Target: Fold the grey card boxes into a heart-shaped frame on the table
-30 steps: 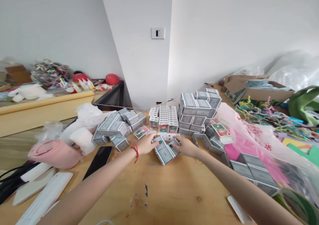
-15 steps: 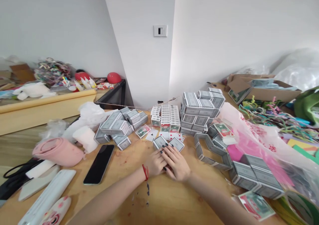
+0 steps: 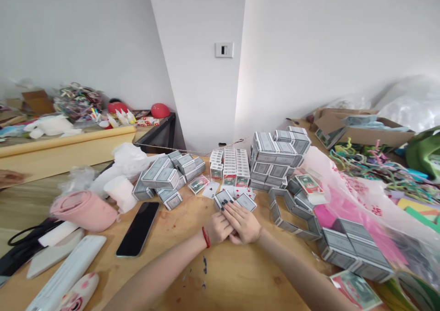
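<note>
My right hand (image 3: 244, 224) lies over my left hand (image 3: 217, 229) on the wooden table. Its dark-nailed fingers are stretched out, with their tips beside two grey patterned card packs (image 3: 247, 202). A red string bracelet circles my left wrist; the right hand covers most of the left fingers. No object shows in either hand. Just beyond the packs lie face-up playing cards (image 3: 210, 190), a clear-cased green-and-red deck (image 3: 198, 185) and rows of small white card boxes (image 3: 228, 164).
Grey packs are stacked at left (image 3: 161, 173) and right (image 3: 271, 152). A grey frame-like ring (image 3: 278, 214) stands at right, near more grey packs (image 3: 357, 251). A phone (image 3: 138, 230) and pink roll (image 3: 82, 211) lie left. Another person's blurred hand (image 3: 10, 177) seems to show at the left edge.
The view has shifted slightly. My hands stay overlapped, with the left fingers now more covered by the right. A blurred hand-like shape has appeared at the far left edge.
</note>
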{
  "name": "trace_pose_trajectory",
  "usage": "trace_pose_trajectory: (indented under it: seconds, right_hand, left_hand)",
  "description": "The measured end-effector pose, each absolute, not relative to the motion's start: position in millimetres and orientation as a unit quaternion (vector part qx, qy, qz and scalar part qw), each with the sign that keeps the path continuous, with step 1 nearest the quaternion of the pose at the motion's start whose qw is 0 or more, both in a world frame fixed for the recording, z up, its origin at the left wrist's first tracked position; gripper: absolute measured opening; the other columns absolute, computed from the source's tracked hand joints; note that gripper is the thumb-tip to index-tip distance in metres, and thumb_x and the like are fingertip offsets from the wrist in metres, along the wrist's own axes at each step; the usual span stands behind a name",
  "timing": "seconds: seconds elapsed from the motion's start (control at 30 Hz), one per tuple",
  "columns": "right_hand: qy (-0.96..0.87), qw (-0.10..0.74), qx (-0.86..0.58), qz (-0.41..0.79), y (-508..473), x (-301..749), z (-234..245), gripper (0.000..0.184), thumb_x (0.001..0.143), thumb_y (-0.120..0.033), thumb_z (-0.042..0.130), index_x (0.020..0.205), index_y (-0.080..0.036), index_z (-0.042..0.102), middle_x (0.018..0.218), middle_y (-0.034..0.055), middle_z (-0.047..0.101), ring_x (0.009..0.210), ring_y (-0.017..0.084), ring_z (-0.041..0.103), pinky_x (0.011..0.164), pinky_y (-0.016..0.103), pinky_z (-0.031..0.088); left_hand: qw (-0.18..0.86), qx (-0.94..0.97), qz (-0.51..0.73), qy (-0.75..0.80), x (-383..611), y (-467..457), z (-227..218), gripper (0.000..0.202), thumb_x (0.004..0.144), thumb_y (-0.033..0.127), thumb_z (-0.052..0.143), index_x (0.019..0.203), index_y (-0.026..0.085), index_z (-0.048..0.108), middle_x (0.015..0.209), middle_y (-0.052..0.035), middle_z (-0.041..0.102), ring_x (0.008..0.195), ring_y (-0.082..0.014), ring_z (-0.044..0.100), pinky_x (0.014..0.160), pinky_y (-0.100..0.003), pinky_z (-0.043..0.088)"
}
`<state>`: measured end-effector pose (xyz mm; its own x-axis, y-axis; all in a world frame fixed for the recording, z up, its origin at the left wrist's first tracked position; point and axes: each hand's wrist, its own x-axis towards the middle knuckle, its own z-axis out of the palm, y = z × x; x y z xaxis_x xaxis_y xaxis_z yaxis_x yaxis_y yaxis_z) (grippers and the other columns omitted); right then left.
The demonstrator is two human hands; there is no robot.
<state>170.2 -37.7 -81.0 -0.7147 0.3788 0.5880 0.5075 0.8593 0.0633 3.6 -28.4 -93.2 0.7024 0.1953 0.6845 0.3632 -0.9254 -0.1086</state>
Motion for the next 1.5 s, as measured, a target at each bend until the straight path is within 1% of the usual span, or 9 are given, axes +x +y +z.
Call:
trace_pose_trajectory:
  seconds: [0.17, 0.33, 0.47, 0.57, 0.8, 1.03, 1.2, 1.33, 1.5]
  right_hand:
    - [-0.92, 0.308, -0.216, -0.11, -29.6, 167.4, -83.9, 0.065, 0.072, -0.036, 0.04, 0.125, 0.0, 0.043, 0.121, 0.0215, 0.055, 0.124, 0.03, 0.04, 0.099, 0.047, 0.039]
    - [-0.926, 0.303, -0.205, -0.093, -27.3, 167.8, -87.2, 0.063, 0.074, -0.036, 0.04, 0.126, -0.001, 0.042, 0.121, 0.0217, 0.055, 0.125, 0.03, 0.038, 0.098, 0.049, 0.039]
    - [-0.93, 0.29, -0.206, -0.093, -29.0, 170.1, -84.8, 0.063, 0.074, -0.034, 0.04, 0.127, 0.0, 0.041, 0.122, 0.0222, 0.054, 0.126, 0.03, 0.037, 0.099, 0.049, 0.038]
    - [-0.932, 0.273, -0.221, -0.085, -32.7, 172.3, -79.7, 0.063, 0.074, -0.034, 0.043, 0.127, 0.001, 0.041, 0.123, 0.0218, 0.053, 0.127, 0.03, 0.036, 0.101, 0.048, 0.036]
    - [-0.928, 0.234, -0.287, -0.023, -43.7, 172.5, -65.4, 0.063, 0.075, -0.039, 0.043, 0.128, -0.005, 0.042, 0.128, 0.018, 0.05, 0.124, 0.029, 0.041, 0.103, 0.047, 0.033]
    - [-0.897, 0.245, -0.367, 0.003, -58.7, 167.4, -69.5, 0.064, 0.074, -0.036, 0.044, 0.132, -0.008, 0.037, 0.131, 0.017, 0.047, 0.125, 0.03, 0.037, 0.103, 0.051, 0.03]
    - [-0.903, 0.219, -0.369, 0.029, -67.1, 168.4, -63.0, 0.064, 0.073, -0.033, 0.046, 0.132, -0.01, 0.037, 0.134, 0.0142, 0.045, 0.127, 0.029, 0.035, 0.105, 0.049, 0.028]
    - [-0.9, 0.205, -0.381, 0.054, -68.8, 169.2, -50.6, 0.063, 0.075, -0.033, 0.046, 0.133, -0.011, 0.036, 0.135, 0.0136, 0.044, 0.127, 0.028, 0.036, 0.105, 0.047, 0.029]
    - [-0.902, 0.185, -0.382, 0.078, -69.2, 169.3, -37.1, 0.065, 0.076, -0.033, 0.047, 0.135, -0.011, 0.033, 0.136, 0.0143, 0.041, 0.127, 0.028, 0.035, 0.106, 0.047, 0.028]
  left_hand:
    - [0.117, -0.906, -0.371, -0.168, 5.9, -28.8, -93.9, 0.029, 0.086, 0.016, 0.036, 0.069, 0.014, 0.059, 0.067, -0.0067, 0.064, 0.064, -0.0156, 0.057, 0.063, -0.032, 0.047]
    - [0.118, -0.905, -0.376, -0.161, 5.4, -28.4, -91.2, 0.031, 0.087, 0.018, 0.035, 0.066, 0.015, 0.057, 0.066, -0.006, 0.063, 0.061, -0.0147, 0.055, 0.06, -0.031, 0.045]
    - [0.123, -0.916, -0.343, -0.166, 3.9, -28.2, -91.1, 0.03, 0.088, 0.018, 0.035, 0.069, 0.015, 0.059, 0.068, -0.0063, 0.063, 0.062, -0.0142, 0.056, 0.062, -0.031, 0.045]
    - [0.108, -0.921, -0.329, -0.176, 4.2, -31.2, -89.2, 0.028, 0.087, 0.018, 0.036, 0.072, 0.015, 0.059, 0.069, -0.0059, 0.063, 0.065, -0.0146, 0.056, 0.065, -0.031, 0.046]
    - [0.04, -0.918, -0.32, -0.232, 6.5, -42.9, -76.1, 0.027, 0.087, 0.017, 0.035, 0.078, 0.015, 0.061, 0.076, -0.0068, 0.064, 0.074, -0.0156, 0.057, 0.073, -0.032, 0.047]
    - [-0.014, -0.905, -0.34, -0.256, 9.9, -49.6, -65.7, 0.026, 0.087, 0.019, 0.037, 0.087, 0.014, 0.062, 0.084, -0.0071, 0.066, 0.083, -0.0164, 0.058, 0.081, -0.033, 0.048]
    - [-0.048, -0.891, -0.346, -0.29, 12.7, -59.7, -65.8, 0.026, 0.087, 0.018, 0.036, 0.092, 0.015, 0.062, 0.088, -0.0074, 0.066, 0.086, -0.0173, 0.058, 0.083, -0.035, 0.048]
    - [-0.074, -0.89, -0.339, -0.295, 12.5, -61.9, -66.1, 0.023, 0.085, 0.019, 0.041, 0.094, 0.017, 0.062, 0.093, -0.0066, 0.066, 0.092, -0.0187, 0.058, 0.084, -0.036, 0.049]
    - [-0.092, -0.886, -0.338, -0.306, 13.1, -60.8, -69.5, 0.025, 0.086, 0.019, 0.038, 0.092, 0.016, 0.063, 0.089, -0.0072, 0.066, 0.089, -0.0186, 0.058, 0.085, -0.038, 0.048]
